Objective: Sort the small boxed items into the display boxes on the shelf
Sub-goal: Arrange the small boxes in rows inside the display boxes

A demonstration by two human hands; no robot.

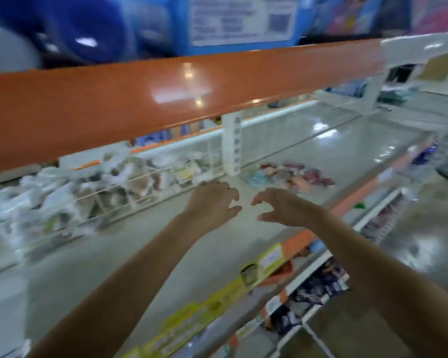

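The frame is blurred by motion. My left hand (212, 200) and my right hand (282, 206) reach side by side over a pale shelf board (140, 244), fingers loosely curved, holding nothing. Just beyond them, at the back of the shelf, lies a small heap of colourful packets (290, 174) in pink, teal and dark red. Left of my hands a white wire rack (119, 187) holds several pale wrapped items. I cannot make out any display boxes.
An orange shelf beam (166, 91) runs across above my hands, with blue packages (233, 19) on top. A white upright post (232, 143) stands behind. Yellow price labels (217, 298) line the shelf's front edge. Lower shelves with dark packets (321, 282) sit at the lower right.
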